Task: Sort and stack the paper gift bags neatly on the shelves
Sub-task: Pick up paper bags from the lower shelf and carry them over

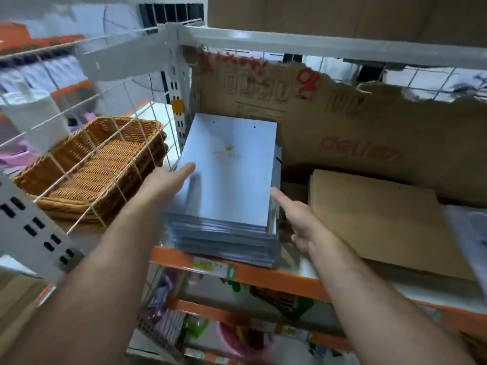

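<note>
Both left hand (164,184) and right hand (303,222) open, straight-fingered, at opposite sides of the pale-blue gift bag stack (232,180).

Head-worn view, close, down onto shelf (263,276)

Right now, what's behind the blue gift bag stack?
A torn cardboard sheet with red print stands behind the gift bag stack, with wire mesh behind it. The stack hides the sheet's lower edge there.
</note>
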`<move>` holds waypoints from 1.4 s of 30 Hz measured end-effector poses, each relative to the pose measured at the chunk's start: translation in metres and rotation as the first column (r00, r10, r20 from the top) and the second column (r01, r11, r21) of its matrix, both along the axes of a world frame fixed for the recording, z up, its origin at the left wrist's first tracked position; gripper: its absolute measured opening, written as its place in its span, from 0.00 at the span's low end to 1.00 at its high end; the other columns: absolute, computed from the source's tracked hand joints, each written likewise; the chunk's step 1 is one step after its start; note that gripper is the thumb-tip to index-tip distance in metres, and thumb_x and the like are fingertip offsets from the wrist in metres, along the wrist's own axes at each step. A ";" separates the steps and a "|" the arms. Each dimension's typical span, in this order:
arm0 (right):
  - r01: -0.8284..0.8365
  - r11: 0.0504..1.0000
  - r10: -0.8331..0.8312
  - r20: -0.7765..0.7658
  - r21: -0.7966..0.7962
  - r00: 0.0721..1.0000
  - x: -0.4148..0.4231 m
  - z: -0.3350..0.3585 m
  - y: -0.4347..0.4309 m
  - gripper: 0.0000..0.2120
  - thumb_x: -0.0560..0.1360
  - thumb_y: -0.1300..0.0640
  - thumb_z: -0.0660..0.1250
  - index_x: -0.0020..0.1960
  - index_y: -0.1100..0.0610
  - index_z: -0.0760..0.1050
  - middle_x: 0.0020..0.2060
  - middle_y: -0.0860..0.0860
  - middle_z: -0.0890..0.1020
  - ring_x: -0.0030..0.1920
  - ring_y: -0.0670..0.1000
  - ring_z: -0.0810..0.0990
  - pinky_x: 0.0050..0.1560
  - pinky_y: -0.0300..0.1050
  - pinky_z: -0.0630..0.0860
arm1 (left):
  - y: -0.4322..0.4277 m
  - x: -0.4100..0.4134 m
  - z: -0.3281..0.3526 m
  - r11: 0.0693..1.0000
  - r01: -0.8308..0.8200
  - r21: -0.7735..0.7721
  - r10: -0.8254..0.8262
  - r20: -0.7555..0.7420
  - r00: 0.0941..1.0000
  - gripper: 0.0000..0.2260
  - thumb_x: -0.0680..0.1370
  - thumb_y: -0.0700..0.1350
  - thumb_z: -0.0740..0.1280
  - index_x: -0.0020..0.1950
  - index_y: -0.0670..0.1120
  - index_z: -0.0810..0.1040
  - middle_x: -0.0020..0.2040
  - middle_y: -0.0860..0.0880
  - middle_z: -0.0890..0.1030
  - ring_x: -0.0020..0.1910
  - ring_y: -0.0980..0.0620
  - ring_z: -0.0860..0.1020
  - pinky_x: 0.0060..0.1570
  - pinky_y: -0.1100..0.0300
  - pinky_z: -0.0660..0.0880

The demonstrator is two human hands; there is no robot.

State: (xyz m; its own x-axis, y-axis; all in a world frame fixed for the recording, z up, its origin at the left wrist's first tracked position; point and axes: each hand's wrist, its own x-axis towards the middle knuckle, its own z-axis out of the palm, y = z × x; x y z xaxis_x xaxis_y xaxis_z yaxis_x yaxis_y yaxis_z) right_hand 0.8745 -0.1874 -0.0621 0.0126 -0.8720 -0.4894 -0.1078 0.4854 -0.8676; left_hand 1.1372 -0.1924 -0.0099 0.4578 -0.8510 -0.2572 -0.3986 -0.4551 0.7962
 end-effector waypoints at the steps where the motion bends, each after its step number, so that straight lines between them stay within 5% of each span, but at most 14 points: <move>1: 0.012 1.000 -0.012 0.007 -0.007 1.000 0.003 -0.003 -0.001 0.56 0.56 0.22 0.72 0.72 0.58 0.70 0.70 0.57 0.75 0.65 0.65 0.75 0.61 0.57 0.73 | -0.001 0.005 -0.006 1.000 0.019 0.010 -0.016 -0.204 0.979 0.23 0.78 0.62 0.67 0.57 0.41 0.77 0.56 0.43 0.80 0.47 0.47 0.78 0.49 0.55 0.73; 3: 0.034 0.999 -0.034 0.016 0.001 0.999 0.007 -0.005 -0.006 0.57 0.53 0.22 0.73 0.71 0.56 0.71 0.67 0.50 0.78 0.63 0.57 0.78 0.61 0.58 0.76 | -0.005 0.015 -0.020 0.997 0.080 0.018 -0.060 -0.512 0.857 0.19 0.77 0.60 0.70 0.55 0.44 0.81 0.56 0.43 0.83 0.49 0.46 0.82 0.55 0.53 0.78; 5: 0.058 0.998 -0.058 0.050 -0.007 0.997 0.009 0.000 -0.008 0.42 0.64 0.28 0.73 0.66 0.57 0.75 0.61 0.45 0.79 0.58 0.49 0.78 0.50 0.47 0.77 | -0.009 0.023 -0.032 0.993 0.115 0.002 -0.091 -0.593 0.800 0.25 0.73 0.62 0.73 0.59 0.45 0.83 0.58 0.43 0.84 0.55 0.44 0.83 0.63 0.48 0.77; 8: 0.068 0.998 -0.067 0.066 -0.001 0.996 0.011 -0.003 -0.015 0.53 0.54 0.25 0.76 0.69 0.56 0.75 0.68 0.47 0.77 0.68 0.50 0.73 0.61 0.46 0.67 | -0.014 0.023 -0.036 0.985 0.169 -0.010 -0.139 -0.617 0.774 0.24 0.75 0.62 0.70 0.61 0.45 0.82 0.56 0.42 0.85 0.56 0.42 0.83 0.63 0.46 0.76; 10: 0.066 0.998 -0.066 0.103 0.006 0.993 0.011 -0.005 -0.020 0.53 0.47 0.27 0.79 0.65 0.56 0.78 0.62 0.51 0.82 0.63 0.53 0.79 0.66 0.51 0.71 | -0.017 0.020 -0.036 0.977 0.213 0.006 -0.165 -0.609 0.776 0.24 0.76 0.62 0.70 0.61 0.45 0.82 0.56 0.41 0.85 0.56 0.41 0.83 0.61 0.46 0.77; 13: 0.029 1.000 -0.030 0.140 0.009 0.990 0.008 -0.005 -0.024 0.42 0.49 0.33 0.80 0.56 0.57 0.84 0.49 0.53 0.87 0.51 0.56 0.86 0.63 0.54 0.77 | -0.020 0.016 -0.037 0.962 0.272 0.004 -0.212 -0.617 0.758 0.27 0.73 0.63 0.71 0.63 0.45 0.81 0.56 0.40 0.84 0.56 0.40 0.83 0.61 0.44 0.78; 17: 0.026 0.999 -0.030 0.207 0.021 0.978 -0.006 -0.011 -0.030 0.36 0.58 0.37 0.80 0.59 0.57 0.82 0.52 0.57 0.86 0.53 0.58 0.85 0.63 0.58 0.77 | -0.023 0.006 -0.041 0.948 0.317 0.022 -0.236 -0.619 0.749 0.32 0.64 0.68 0.74 0.62 0.51 0.82 0.58 0.44 0.85 0.57 0.40 0.83 0.64 0.40 0.75; 20: 0.030 0.999 -0.039 0.227 0.042 0.973 -0.021 -0.011 -0.032 0.43 0.53 0.35 0.82 0.63 0.54 0.81 0.55 0.56 0.85 0.55 0.58 0.84 0.64 0.59 0.76 | -0.025 -0.003 -0.046 0.940 0.335 0.065 -0.227 -0.614 0.756 0.34 0.59 0.72 0.76 0.57 0.52 0.85 0.59 0.42 0.84 0.59 0.36 0.81 0.66 0.35 0.71; 26: 0.023 0.996 -0.048 0.304 0.085 0.951 -0.024 -0.007 -0.031 0.27 0.70 0.42 0.75 0.63 0.55 0.80 0.54 0.57 0.85 0.55 0.59 0.84 0.63 0.60 0.76 | -0.031 -0.008 -0.047 0.930 0.362 0.065 -0.224 -0.681 0.697 0.25 0.72 0.64 0.72 0.59 0.48 0.83 0.55 0.42 0.85 0.54 0.40 0.84 0.66 0.41 0.73; 33: -0.006 1.000 0.000 0.253 0.026 0.967 -0.031 -0.004 -0.033 0.25 0.68 0.45 0.77 0.60 0.57 0.81 0.53 0.56 0.86 0.55 0.58 0.84 0.66 0.58 0.75 | -0.022 -0.006 -0.044 0.932 0.362 -0.010 -0.256 -0.725 0.639 0.25 0.69 0.59 0.74 0.62 0.49 0.80 0.56 0.41 0.85 0.54 0.39 0.84 0.63 0.42 0.75; 38: -0.021 0.998 0.035 0.248 -0.060 0.968 -0.035 -0.001 -0.025 0.38 0.59 0.47 0.82 0.65 0.62 0.76 0.53 0.58 0.85 0.54 0.59 0.85 0.60 0.59 0.78 | -0.008 -0.006 -0.050 0.936 0.337 -0.099 -0.296 -0.739 0.605 0.23 0.71 0.53 0.75 0.62 0.45 0.79 0.53 0.40 0.85 0.49 0.40 0.85 0.54 0.47 0.78; 42: -0.057 0.959 0.138 0.280 -0.278 0.950 -0.040 0.019 -0.019 0.52 0.51 0.48 0.86 0.71 0.59 0.70 0.58 0.59 0.83 0.56 0.62 0.84 0.54 0.62 0.81 | -0.001 -0.002 -0.053 0.885 0.325 -0.333 -0.463 -0.691 0.556 0.33 0.65 0.49 0.75 0.69 0.42 0.74 0.59 0.39 0.83 0.54 0.39 0.83 0.51 0.47 0.82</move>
